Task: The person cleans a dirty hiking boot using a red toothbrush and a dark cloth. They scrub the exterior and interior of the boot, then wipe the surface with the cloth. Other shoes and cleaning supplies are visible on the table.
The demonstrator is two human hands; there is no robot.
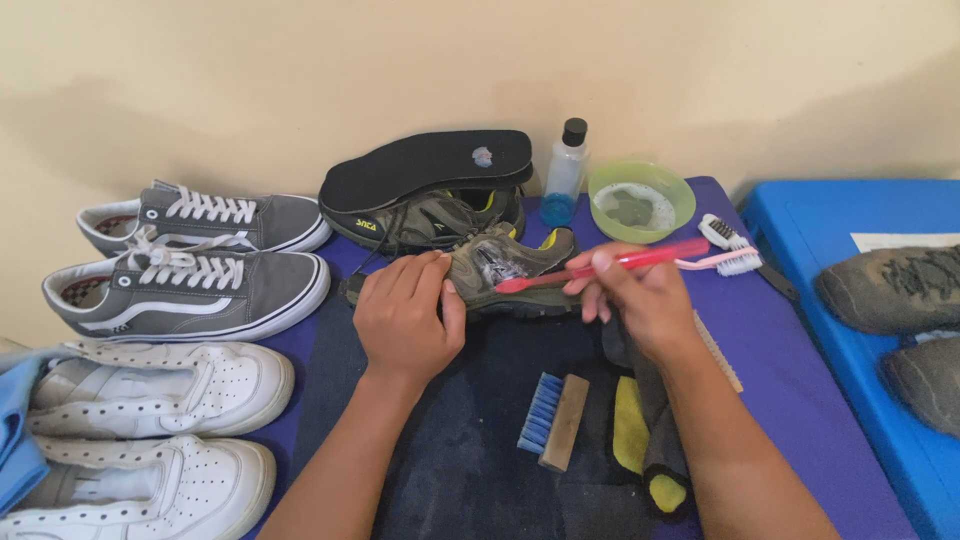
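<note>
I had only one view, from the camera on my head. It looked forward and steeply down over my forearms at the counter, close enough that my hands filled the middle of the frame. It faced the cream wall behind, which closed off the top. No second view overlapped it.

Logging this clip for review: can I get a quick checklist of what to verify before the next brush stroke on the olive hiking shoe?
1. Left hand steadies the olive-brown hiking shoe: ok.
2. Right hand grips the red-handled toothbrush: ok.
3. Brush head touching the shoe: cannot tell; it looks in contact over the foamy upper.
4. Green plastic bowl holds sudsy liquid within reach: ok.
5. Blue-bristled wooden brush lies apart from both hands: ok.
6. Dark mat lies under the shoe: ok.
</note>
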